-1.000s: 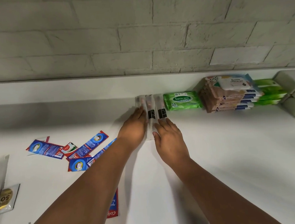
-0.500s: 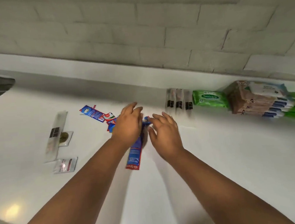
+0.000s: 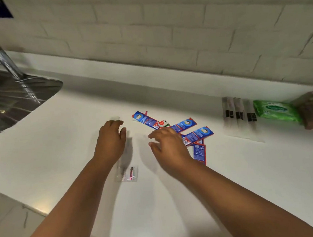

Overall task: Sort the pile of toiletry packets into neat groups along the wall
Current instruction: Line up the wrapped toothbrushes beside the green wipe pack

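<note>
Blue sachets (image 3: 182, 129) lie under right hand's (image 3: 170, 147) loosely spread fingers (image 3: 153, 135).

blue sachets (image 3: 185, 124): 4+ | clear sleeves (image 3: 238, 112): 3 | green wipes pack (image 3: 276, 110): 1 | small clear packet (image 3: 128, 173): 1

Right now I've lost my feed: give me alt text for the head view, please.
Two bare hands, left hand and right hand, hover open over a white counter, beside a loose scatter of blue-and-red toothpaste sachets. A small clear packet lies under the left forearm. Along the wall sit a row of clear sleeved packets and a green wipes pack; a steel sink is far left.
</note>
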`<state>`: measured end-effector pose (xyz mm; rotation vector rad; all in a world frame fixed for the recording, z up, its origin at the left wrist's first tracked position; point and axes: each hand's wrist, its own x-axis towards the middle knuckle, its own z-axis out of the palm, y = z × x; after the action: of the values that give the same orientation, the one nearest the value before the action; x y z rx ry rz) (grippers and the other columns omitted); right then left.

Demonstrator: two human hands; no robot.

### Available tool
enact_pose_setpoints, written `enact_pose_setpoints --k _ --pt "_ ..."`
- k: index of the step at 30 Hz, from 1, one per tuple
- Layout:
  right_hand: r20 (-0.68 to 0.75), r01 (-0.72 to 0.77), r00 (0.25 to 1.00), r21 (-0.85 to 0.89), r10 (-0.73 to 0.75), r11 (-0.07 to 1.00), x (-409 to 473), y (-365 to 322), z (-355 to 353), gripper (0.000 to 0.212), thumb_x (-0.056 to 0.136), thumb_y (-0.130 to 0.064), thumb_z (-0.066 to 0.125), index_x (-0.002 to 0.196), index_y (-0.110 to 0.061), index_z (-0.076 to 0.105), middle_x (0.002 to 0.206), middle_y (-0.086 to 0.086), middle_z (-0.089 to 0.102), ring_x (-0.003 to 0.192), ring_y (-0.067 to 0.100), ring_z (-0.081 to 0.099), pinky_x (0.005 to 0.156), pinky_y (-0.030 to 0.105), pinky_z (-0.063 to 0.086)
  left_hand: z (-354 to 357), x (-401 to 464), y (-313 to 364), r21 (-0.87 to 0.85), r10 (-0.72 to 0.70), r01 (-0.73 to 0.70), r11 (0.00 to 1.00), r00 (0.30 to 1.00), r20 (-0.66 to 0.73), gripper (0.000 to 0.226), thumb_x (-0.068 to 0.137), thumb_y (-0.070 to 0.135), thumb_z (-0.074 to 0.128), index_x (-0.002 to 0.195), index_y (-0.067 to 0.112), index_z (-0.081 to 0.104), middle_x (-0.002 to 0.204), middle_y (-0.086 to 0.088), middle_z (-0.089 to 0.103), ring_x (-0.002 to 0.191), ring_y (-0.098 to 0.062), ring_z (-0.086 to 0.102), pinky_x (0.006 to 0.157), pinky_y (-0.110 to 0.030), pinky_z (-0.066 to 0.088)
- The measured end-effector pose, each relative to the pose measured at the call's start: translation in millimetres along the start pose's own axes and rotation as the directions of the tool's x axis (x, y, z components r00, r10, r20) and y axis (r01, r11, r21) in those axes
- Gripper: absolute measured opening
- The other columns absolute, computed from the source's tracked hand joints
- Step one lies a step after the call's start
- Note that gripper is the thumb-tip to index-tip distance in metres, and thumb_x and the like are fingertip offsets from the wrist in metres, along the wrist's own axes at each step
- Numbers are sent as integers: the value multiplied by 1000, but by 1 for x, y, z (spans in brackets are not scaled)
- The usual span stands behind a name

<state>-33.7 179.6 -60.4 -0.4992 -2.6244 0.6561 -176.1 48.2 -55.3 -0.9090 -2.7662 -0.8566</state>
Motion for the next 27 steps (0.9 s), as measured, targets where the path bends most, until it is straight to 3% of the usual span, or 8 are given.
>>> enact_pose_setpoints --k 5,8,14,21,27 --pt "112 -12 994 -90 22 996 27 -49 37 25 92 -35 49 108 -27 67 108 -4 66 107 23 47 86 39 35 -12 29 -48 14 -188 189 982 964 190 39 89 30 59 120 7 56 118 -17 56 101 -33 58 83 -35 45" --pt "158 -44 985 -149 68 988 39 -72 55 24 91 -39 48 98 -27 67 99 -3 65 102 24 47 80 38 32 -10 39 -59 49 -192 186 981 942 277 45 82 35 68 112 4 56 108 -16 59 95 -31 57 70 -30 38" --pt "126 -145 976 -228 177 963 45 -93 82 36 80 -62 53 95 -31 64 94 -5 62 99 22 47 78 39 31 -9 51 -69 13 -190 194 981 938 290 46 77 32 74 107 2 57 101 -15 63 95 -30 58 72 -32 40" --pt "83 -193 973 -229 217 954 43 -102 89 38 79 -64 55 98 -32 63 95 -5 59 99 21 46 72 36 23 -10 55 -78 -175 -273 349 920 895 352 46 73 25 77 110 8 57 103 -8 64 96 -25 60 77 -28 42" --pt "-30 -247 969 -200 246 948 42 -96 89 41 82 -62 52 108 -32 65 98 -4 61 98 20 48 77 35 32 -12 60 -72 -464 -323 491 737 860 396 35 70 15 77 100 13 59 95 -7 67 85 -24 65 83 -39 53"
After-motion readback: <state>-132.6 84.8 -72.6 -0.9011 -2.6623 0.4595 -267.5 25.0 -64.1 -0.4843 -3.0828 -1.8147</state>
